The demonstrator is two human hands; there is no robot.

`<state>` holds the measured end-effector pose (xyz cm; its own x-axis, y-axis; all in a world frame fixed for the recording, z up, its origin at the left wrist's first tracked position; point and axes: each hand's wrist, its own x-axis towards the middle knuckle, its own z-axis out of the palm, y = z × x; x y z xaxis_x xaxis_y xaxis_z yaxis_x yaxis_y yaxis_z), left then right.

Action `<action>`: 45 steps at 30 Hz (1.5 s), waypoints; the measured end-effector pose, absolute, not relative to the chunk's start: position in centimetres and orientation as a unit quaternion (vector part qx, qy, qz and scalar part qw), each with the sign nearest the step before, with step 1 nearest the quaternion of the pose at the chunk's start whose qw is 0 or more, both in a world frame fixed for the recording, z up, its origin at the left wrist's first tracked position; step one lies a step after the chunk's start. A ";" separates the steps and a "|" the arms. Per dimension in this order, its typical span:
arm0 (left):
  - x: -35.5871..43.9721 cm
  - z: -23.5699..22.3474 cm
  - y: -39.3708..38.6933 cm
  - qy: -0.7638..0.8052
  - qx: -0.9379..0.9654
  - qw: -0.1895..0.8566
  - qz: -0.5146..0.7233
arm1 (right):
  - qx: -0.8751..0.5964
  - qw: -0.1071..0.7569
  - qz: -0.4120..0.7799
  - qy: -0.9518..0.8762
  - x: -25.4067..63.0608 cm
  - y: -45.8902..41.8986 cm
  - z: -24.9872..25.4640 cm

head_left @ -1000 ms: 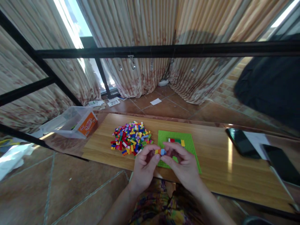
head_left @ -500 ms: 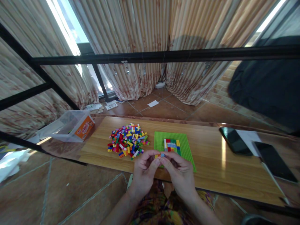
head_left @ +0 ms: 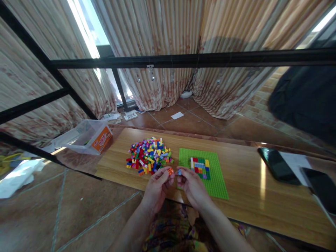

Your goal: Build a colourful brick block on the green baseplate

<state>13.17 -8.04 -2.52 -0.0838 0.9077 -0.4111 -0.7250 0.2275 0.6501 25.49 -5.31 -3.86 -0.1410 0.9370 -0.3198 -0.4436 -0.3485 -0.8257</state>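
Between the fingertips of my left hand (head_left: 156, 185) is an orange toy brick (head_left: 170, 171). My right hand (head_left: 193, 185) pinches a small light-blue brick (head_left: 180, 172), a short gap away from the orange one. Just beyond the right hand lies a green baseplate (head_left: 219, 178), carrying a low block of coloured bricks (head_left: 201, 167) set in rows. A heap of loose mixed bricks (head_left: 149, 154) spreads over the wooden board to the left of the baseplate, close to my left fingers.
A clear plastic box (head_left: 86, 140) with an orange label stands left of the wooden board (head_left: 244, 164). Two dark phones lie at the right, the nearer a black phone (head_left: 278, 166), beside white paper (head_left: 294, 164). A black metal bar (head_left: 183, 61) crosses behind.
My hands, together half a second ago, have moved apart, with the orange and light-blue bricks now separate. The whole view has shifted slightly, so the board appears further right.
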 end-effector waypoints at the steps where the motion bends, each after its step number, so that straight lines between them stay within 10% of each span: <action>1: 12.8 -2.8 -7.9 0.419 0.100 0.657 0.619 | -0.457 0.482 0.665 -0.343 25.2 -4.6 -4.4; 9: 10.8 -4.3 -7.0 0.455 0.064 0.617 0.639 | -0.518 0.336 0.282 -0.734 23.4 -0.2 -7.2; 22: 11.7 -4.3 -7.3 0.458 0.094 0.636 0.614 | -0.436 0.422 0.513 -0.608 23.4 -3.9 -4.4; 45: 13.8 -2.4 -7.3 0.471 0.136 0.573 0.656 | -0.499 0.512 0.388 -0.582 22.1 -5.0 -5.0</action>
